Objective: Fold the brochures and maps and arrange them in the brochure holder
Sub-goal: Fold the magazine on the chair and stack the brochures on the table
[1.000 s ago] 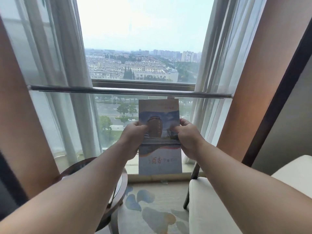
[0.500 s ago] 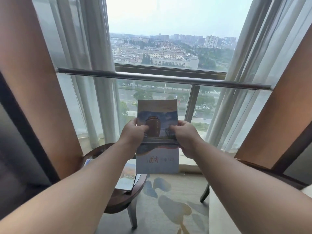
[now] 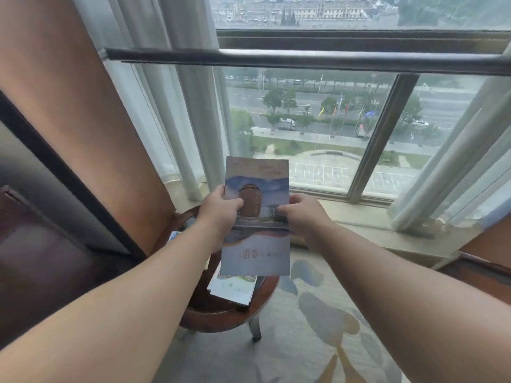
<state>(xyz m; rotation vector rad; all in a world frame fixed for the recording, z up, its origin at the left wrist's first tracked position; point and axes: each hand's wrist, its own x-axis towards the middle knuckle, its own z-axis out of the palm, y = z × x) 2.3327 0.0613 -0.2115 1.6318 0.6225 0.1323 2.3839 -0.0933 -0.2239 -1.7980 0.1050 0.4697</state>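
Note:
A folded brochure (image 3: pixel 255 252) with a blue-grey cover, a picture of a brown tower and red characters near its bottom is held upright in front of me. My left hand (image 3: pixel 219 214) grips its left edge and my right hand (image 3: pixel 304 214) grips its right edge, both at mid height. Below it, more brochures (image 3: pixel 235 287) lie on a round dark wooden side table (image 3: pixel 221 317); another brochure's blue corner (image 3: pixel 173 235) shows beside my left forearm. No brochure holder is in view.
A tall window with a metal rail (image 3: pixel 304 58) faces me, above a stone sill (image 3: pixel 387 230). White sheer curtains (image 3: pixel 179 106) and an orange drape (image 3: pixel 69 106) hang at the left. A patterned carpet (image 3: pixel 318 327) covers the floor. A dark wooden edge (image 3: pixel 481 268) sits at the right.
My view has swung left and down, bringing the side table and its brochures into sight. Both hands keep the same grip on the brochure, which now hangs over the table.

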